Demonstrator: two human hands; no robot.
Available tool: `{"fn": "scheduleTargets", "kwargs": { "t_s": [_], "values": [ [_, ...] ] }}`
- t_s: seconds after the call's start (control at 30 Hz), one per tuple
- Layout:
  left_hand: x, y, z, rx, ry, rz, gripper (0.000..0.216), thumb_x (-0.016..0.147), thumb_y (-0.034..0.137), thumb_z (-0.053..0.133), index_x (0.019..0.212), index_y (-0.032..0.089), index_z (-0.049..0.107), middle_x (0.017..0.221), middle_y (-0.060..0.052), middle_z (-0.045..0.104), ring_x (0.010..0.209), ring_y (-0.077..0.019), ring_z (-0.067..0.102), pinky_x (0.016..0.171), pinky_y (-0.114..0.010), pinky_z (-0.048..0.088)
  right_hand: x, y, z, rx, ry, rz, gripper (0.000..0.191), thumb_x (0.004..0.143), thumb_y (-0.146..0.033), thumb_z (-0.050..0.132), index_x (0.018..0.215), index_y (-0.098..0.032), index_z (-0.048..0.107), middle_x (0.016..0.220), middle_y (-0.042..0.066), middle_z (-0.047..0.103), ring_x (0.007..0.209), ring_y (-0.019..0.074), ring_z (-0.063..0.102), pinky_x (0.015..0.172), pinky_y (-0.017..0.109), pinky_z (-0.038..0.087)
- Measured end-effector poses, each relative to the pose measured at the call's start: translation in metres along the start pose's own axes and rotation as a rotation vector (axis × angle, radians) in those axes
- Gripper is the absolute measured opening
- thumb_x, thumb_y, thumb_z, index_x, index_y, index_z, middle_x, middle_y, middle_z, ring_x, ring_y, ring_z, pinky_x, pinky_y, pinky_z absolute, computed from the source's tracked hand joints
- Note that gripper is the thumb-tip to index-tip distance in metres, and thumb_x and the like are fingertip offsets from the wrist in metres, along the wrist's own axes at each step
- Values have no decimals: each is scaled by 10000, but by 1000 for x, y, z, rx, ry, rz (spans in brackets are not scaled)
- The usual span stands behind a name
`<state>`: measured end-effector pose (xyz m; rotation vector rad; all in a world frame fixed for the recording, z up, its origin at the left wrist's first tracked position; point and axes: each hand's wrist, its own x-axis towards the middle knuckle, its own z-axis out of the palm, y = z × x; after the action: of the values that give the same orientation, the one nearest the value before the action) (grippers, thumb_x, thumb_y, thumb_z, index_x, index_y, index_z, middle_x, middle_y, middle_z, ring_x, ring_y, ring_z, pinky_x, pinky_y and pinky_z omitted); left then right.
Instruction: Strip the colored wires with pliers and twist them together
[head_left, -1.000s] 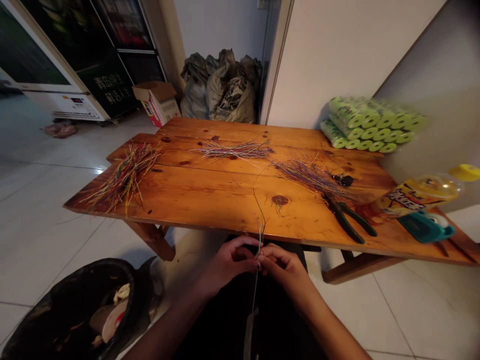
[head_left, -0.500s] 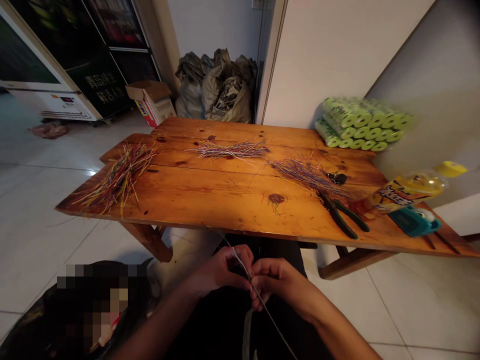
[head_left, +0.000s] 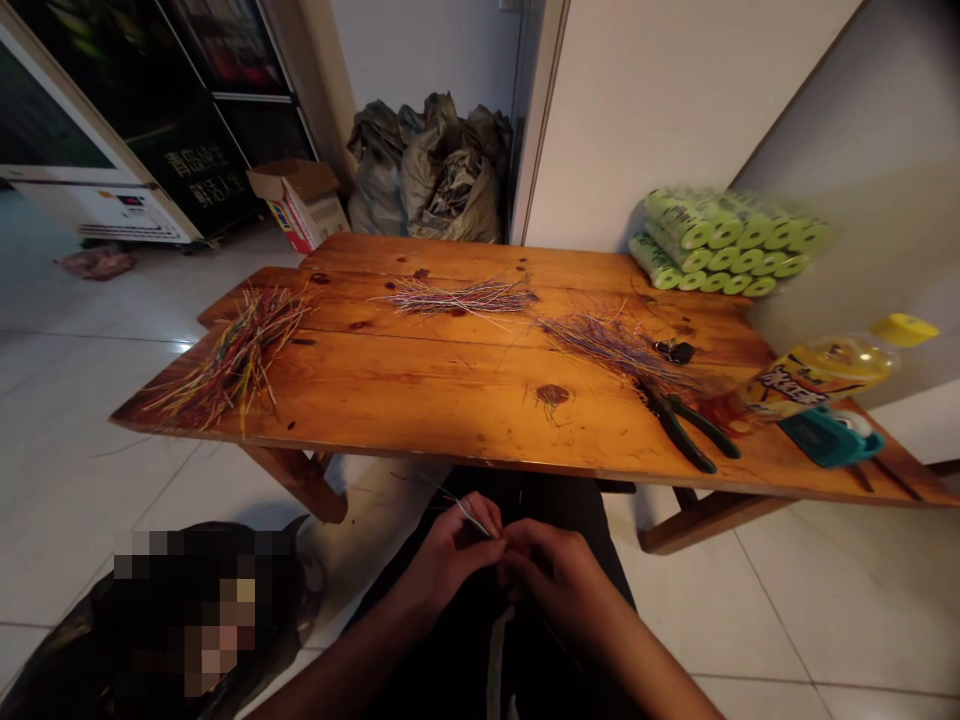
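My left hand (head_left: 452, 555) and my right hand (head_left: 556, 570) meet over my lap, just below the front edge of the low wooden table (head_left: 450, 400). Both are closed in a pinch on a thin pale wire (head_left: 466, 512) that sticks out up and to the left from between the fingers. On the table lie three heaps of thin coloured wires: one at the left (head_left: 232, 352), one at the middle back (head_left: 457, 297), one at the right (head_left: 611, 345). Dark-handled pliers (head_left: 686, 425) lie beside the right heap.
A pack of green rolls (head_left: 724, 245) stands at the table's far right corner. A yellow bottle (head_left: 821, 372) lies on its side beside a teal tape dispenser (head_left: 825, 437). A dark bin (head_left: 187, 620) is on the floor left of my knees. Sacks (head_left: 431, 170) and a cardboard box (head_left: 300, 203) sit behind the table.
The wire stood upright between my fingers, then tilted left, and now only a short end shows. Both hands have dropped lower, toward my lap.
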<state>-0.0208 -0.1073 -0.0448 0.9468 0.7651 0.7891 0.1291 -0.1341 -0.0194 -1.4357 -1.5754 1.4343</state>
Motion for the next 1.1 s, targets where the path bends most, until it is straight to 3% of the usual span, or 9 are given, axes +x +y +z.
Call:
{"fn": "scheduleTargets", "kwargs": {
  "t_s": [0.2,0.37,0.53,0.7,0.77,0.87,0.93,1.0,1.1],
  "values": [
    [-2,15,-14,653,6,287,38,750,222,590,756,184,589,939,-36,494,908,-164,498,843,-299,366,0,0,4,34,2,42,96,779,-162,486,749,-176,576,605,-19,603,526,97,557,524,214,436],
    [-5,22,-19,946,-29,371,79,798,262,539,813,192,574,938,-62,535,930,-193,499,833,-327,386,2,-3,4,91,10,78,94,792,-227,488,753,-176,557,596,-22,590,508,100,556,507,217,432],
    [-4,28,-14,1052,-88,364,111,841,253,477,793,184,550,848,-53,562,855,-187,508,785,-316,386,-3,0,6,-149,152,-41,91,794,-170,474,742,-191,546,669,-1,593,601,120,553,573,235,425],
    [1,29,-10,895,-117,266,197,861,259,438,707,182,533,743,-25,542,747,-160,499,715,-282,381,-7,5,11,-255,254,-147,161,848,-222,431,812,-188,584,779,51,594,702,156,546,662,290,412],
    [2,27,-11,777,-79,222,215,863,266,437,691,178,531,739,-20,539,731,-150,500,703,-270,382,-6,4,10,-51,216,-74,182,845,-300,458,821,-181,594,745,44,582,665,151,533,631,286,412],
    [0,23,-12,619,-83,190,235,862,290,443,676,173,527,731,-12,531,725,-140,508,701,-260,384,-1,3,6,563,30,165,352,852,-446,414,836,-146,597,717,41,569,594,119,515,521,237,399],
    [-1,21,-13,543,-119,175,235,859,306,453,681,172,526,724,-9,529,722,-136,513,702,-259,387,1,4,3,873,-90,270,369,840,-458,446,821,-122,596,712,40,564,566,90,499,476,195,368],
    [-2,20,-14,513,-146,163,228,855,313,463,692,170,532,728,-10,526,723,-135,514,698,-257,390,2,7,1,992,-175,299,272,791,-387,569,764,-117,586,672,14,547,519,51,453,441,156,313],
    [-2,21,-14,551,-145,188,226,847,313,479,690,164,543,728,-8,508,715,-129,500,677,-249,385,1,11,1,990,-217,286,204,735,-300,657,714,-126,553,620,-19,522,469,20,383,399,134,214]
  ]
}}
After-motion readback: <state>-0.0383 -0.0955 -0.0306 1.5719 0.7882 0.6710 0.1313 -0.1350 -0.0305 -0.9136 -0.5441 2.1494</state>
